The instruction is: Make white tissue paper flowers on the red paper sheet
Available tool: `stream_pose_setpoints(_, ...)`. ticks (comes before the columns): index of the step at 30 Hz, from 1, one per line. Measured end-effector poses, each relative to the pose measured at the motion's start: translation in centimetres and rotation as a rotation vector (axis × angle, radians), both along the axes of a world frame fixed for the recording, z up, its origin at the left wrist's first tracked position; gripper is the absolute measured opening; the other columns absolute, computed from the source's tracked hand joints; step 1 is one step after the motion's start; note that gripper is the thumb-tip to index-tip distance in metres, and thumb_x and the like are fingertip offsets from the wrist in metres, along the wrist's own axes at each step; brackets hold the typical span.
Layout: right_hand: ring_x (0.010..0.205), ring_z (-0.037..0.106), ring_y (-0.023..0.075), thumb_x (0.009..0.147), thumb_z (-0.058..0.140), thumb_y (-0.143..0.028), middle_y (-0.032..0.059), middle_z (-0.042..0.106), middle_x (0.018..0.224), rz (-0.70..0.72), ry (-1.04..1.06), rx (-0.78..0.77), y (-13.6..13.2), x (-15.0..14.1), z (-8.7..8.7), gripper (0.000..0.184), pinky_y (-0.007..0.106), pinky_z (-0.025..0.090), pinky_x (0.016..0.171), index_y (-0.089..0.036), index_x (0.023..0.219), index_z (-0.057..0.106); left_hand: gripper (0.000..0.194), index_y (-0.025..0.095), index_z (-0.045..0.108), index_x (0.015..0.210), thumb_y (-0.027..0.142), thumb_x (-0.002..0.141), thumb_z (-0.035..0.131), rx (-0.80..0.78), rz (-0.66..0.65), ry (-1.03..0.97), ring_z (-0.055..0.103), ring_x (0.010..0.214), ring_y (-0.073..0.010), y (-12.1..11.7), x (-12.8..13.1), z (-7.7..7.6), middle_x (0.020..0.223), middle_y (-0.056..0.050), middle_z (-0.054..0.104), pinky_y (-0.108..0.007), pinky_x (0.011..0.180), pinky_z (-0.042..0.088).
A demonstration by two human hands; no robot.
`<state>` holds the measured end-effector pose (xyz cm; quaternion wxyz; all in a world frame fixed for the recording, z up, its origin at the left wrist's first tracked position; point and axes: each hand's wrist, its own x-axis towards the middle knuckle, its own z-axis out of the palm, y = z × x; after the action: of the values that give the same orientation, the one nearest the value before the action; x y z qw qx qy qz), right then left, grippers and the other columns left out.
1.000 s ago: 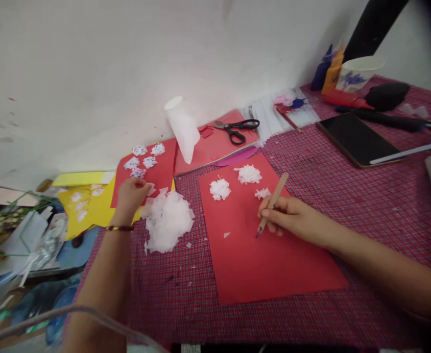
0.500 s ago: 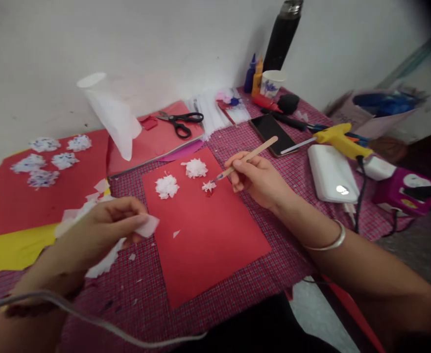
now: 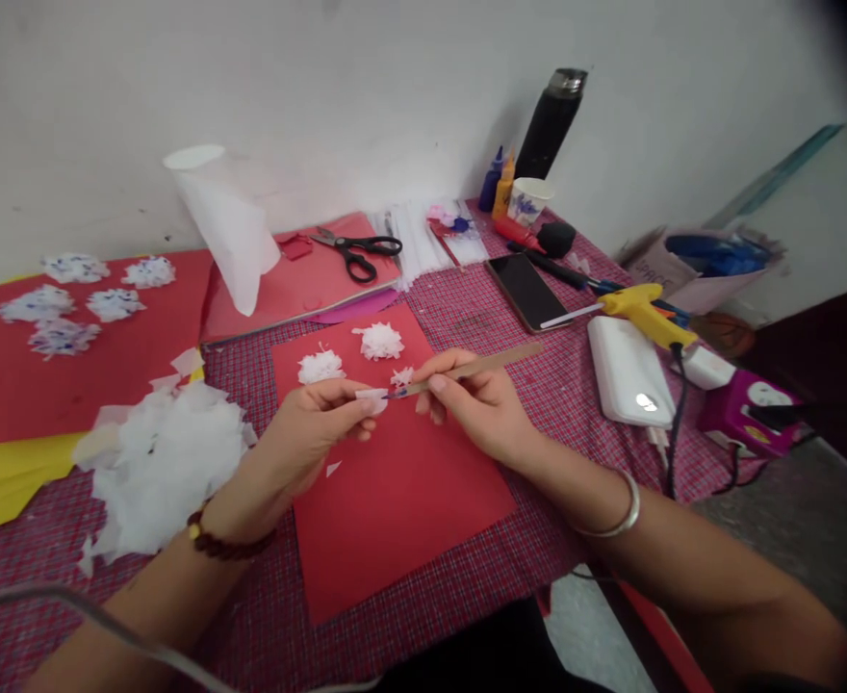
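My left hand pinches a small square of white tissue paper. In my right hand is a flat wooden stick with a bluish tip, and that tip meets the edge of the tissue square. Both hands are above a red paper sheet. On its upper part sit two fluffy white tissue tufts, one on the left and one further back. A smaller tuft shows just behind the stick, partly covered.
A heap of tissue squares lies left of my left wrist. Tufts with blue specks rest on another red sheet. Behind are a paper cone and scissors. To the right lie a phone, glue gun and white power bank.
My left hand has moved right and up with the tissue square, uncovering the heap. The wooden stick's tip has left the small tuft and come to the square. The view has shifted slightly.
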<state>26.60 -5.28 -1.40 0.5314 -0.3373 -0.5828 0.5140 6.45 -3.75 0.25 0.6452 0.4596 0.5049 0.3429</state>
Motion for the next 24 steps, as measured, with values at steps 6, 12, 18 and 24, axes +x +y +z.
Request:
stream_pose_setpoints(6,0.053,0.055,0.0080,0.093,0.056,-0.030,0.0001,0.065,0.069,-0.012,-0.062,0.033,-0.1,-0.1,0.1,0.015,0.022,0.044,0.049,-0.017,0.094,0.064,0.017,0.016,0.075,0.080,0.028,0.067,0.077,0.010,-0.011,0.030,0.056,0.059,-0.0091,-0.1,0.0,-0.2,0.068,-0.001,0.067,-0.021,0.058,0.046)
stream_pose_setpoints(12,0.047,0.051,0.0086,0.090,0.053,-0.030,-0.0025,0.061,0.060,-0.243,-0.091,-0.070,1.8,1.9,0.6,0.014,0.022,0.040,0.045,-0.018,0.086,0.059,0.015,0.017,0.069,0.073,0.031,0.070,0.074,0.106,0.010,0.140,0.055,0.059,-0.0100,0.6,-1.2,-0.6,0.064,0.002,0.063,-0.022,0.060,0.044)
stream_pose_setpoints(18,0.051,0.052,0.0097,0.089,0.049,-0.025,-0.0024,0.058,0.060,-0.152,-0.386,-0.040,2.1,1.9,-0.5,0.014,0.023,0.039,0.050,-0.017,0.082,0.058,0.020,0.019,0.061,0.076,0.038,0.079,0.061,0.261,-0.210,0.480,0.053,0.061,-0.0131,1.0,-2.4,-2.0,0.071,0.000,0.063,-0.025,0.056,0.038)
stream_pose_setpoints(24,0.064,0.056,0.0120,0.089,0.047,-0.019,0.0014,0.062,0.074,-0.165,-0.629,0.171,1.8,1.5,-1.1,0.016,0.027,0.039,0.060,-0.017,0.080,0.060,0.022,0.019,0.060,0.076,0.040,0.079,0.056,0.276,-0.254,0.526,0.055,0.062,-0.0154,1.0,-2.2,-2.1,0.073,-0.002,0.065,-0.026,0.057,0.039)
